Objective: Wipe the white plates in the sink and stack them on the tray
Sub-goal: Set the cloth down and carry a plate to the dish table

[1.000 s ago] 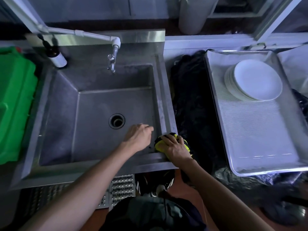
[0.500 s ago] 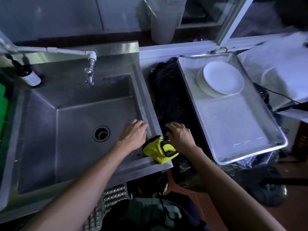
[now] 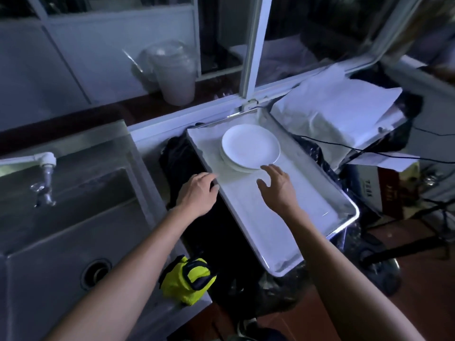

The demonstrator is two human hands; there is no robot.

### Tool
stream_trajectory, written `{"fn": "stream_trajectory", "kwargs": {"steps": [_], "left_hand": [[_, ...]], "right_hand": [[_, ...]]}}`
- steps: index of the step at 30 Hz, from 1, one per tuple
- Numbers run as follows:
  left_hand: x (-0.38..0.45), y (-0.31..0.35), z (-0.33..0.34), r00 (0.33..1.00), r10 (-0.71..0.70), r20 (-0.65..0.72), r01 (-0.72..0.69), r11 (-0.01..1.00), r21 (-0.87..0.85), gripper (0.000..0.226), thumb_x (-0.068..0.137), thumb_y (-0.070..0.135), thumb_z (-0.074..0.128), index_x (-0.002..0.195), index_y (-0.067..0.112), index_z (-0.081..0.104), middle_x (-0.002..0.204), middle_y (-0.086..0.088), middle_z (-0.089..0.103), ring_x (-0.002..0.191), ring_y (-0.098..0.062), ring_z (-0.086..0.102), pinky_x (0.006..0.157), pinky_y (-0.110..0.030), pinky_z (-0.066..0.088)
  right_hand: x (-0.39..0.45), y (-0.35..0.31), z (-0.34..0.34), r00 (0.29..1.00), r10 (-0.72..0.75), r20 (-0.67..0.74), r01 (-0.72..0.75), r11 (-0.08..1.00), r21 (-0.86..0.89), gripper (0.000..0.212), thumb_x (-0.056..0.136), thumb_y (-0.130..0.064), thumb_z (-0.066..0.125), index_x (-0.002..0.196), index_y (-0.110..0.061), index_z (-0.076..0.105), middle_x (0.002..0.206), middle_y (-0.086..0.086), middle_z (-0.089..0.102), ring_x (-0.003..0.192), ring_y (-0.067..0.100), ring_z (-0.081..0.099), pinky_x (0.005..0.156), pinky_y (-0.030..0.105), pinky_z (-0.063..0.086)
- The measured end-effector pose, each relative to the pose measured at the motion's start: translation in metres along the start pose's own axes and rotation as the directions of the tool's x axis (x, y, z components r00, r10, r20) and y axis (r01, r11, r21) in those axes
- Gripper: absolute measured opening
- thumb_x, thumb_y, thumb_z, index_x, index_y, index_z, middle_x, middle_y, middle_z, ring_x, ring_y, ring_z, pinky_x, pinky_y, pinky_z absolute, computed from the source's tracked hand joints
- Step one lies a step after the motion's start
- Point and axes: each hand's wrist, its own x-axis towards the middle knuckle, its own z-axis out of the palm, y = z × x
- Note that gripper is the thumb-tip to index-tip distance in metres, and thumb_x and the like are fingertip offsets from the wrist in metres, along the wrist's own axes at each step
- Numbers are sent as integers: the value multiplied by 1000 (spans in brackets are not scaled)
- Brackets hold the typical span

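Observation:
A stack of white plates [image 3: 250, 146] sits at the far end of the metal tray [image 3: 283, 232] to the right of the sink [image 3: 61, 217]. My right hand [image 3: 277, 187] hovers over the tray just in front of the stack, fingers spread and holding nothing. My left hand [image 3: 197, 191] is at the tray's left rim, fingers loosely bent, holding nothing. The yellow wiping cloth [image 3: 188, 279] lies bunched on the sink's front right corner. No plates are visible in the sink basin.
A tap [image 3: 45, 175] juts over the sink from the left. Black plastic sheeting [image 3: 182, 166] lies between sink and tray. A white covered surface [image 3: 337, 107] and cables lie right of the tray. A clear jug [image 3: 172, 72] stands on the window ledge behind.
Both hands left the sink edge and moved right to the tray. The right hand let go of the yellow cloth, which stays on the sink corner. The view swung right.

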Motion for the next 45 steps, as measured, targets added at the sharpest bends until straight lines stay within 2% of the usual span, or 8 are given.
{"fn": "stream_trajectory", "kwargs": {"steps": [5, 10, 14, 17, 20, 27, 33, 45], "left_hand": [[69, 40, 17, 976, -215, -18, 205, 949, -241, 43, 96, 21, 63, 139, 16, 60, 129, -15, 67, 120, -33, 60, 102, -37, 47], [121, 53, 42, 905, -425, 16, 392, 819, -420, 56, 98, 24, 60, 152, 21, 44, 156, -5, 45, 142, -23, 42, 113, -34, 35], [143, 55, 63, 843, -538, 18, 456, 695, -556, 61, 97, 20, 59, 154, 25, 38, 157, 5, 41, 137, -10, 42, 106, -26, 33], [152, 54, 77, 797, -604, -11, 471, 633, -615, 66, 94, 18, 62, 154, 31, 37, 152, 11, 45, 130, -7, 48, 105, -26, 38], [159, 55, 89, 753, -657, -31, 474, 575, -667, 70, 92, 20, 65, 154, 36, 37, 139, 18, 46, 107, 19, 51, 91, -14, 40], [177, 52, 104, 639, -766, -74, 438, 441, -783, 63, 85, 17, 75, 140, 39, 53, 123, 12, 62, 101, 8, 59, 85, -23, 46], [176, 60, 105, 602, -794, -83, 393, 385, -835, 62, 81, 12, 76, 129, 48, 60, 110, 27, 66, 96, 7, 64, 73, -13, 49], [160, 73, 106, 629, -763, -150, 304, 419, -856, 64, 82, -5, 71, 136, 27, 59, 121, 8, 67, 98, 4, 66, 76, -9, 51]], "right_hand": [[62, 41, -13, 999, 45, 20, -46, 996, 72, 50, 96, -25, 62, 145, -20, 50, 156, 6, 41, 136, 32, 41, 110, 46, 39], [125, 68, -8, 995, 58, 85, -74, 977, 201, 58, 95, -27, 62, 149, -21, 44, 159, 6, 36, 143, 28, 36, 113, 43, 36], [161, 79, 2, 988, 73, 138, -112, 947, 301, 62, 93, -28, 63, 151, -21, 41, 159, 6, 35, 143, 28, 36, 112, 43, 39], [181, 85, 10, 980, 67, 188, -135, 917, 376, 64, 93, -29, 60, 153, -24, 38, 161, 3, 32, 144, 25, 34, 114, 41, 38], [195, 89, 17, 977, 46, 210, -136, 889, 436, 64, 94, -27, 61, 153, -26, 36, 159, -1, 35, 142, 20, 37, 111, 28, 34], [217, 87, 28, 972, 101, 212, -203, 814, 544, 66, 90, -28, 68, 150, -33, 42, 150, -6, 49, 133, 16, 48, 112, 34, 40], [212, 84, 31, 953, 210, 217, -301, 720, 626, 62, 84, -28, 71, 139, -47, 49, 128, -8, 63, 104, 13, 61, 86, 28, 48], [196, 85, 23, 952, 224, 209, -306, 683, 663, 66, 77, -31, 72, 136, -49, 51, 117, 1, 68, 99, 20, 67, 91, 42, 57]]}}
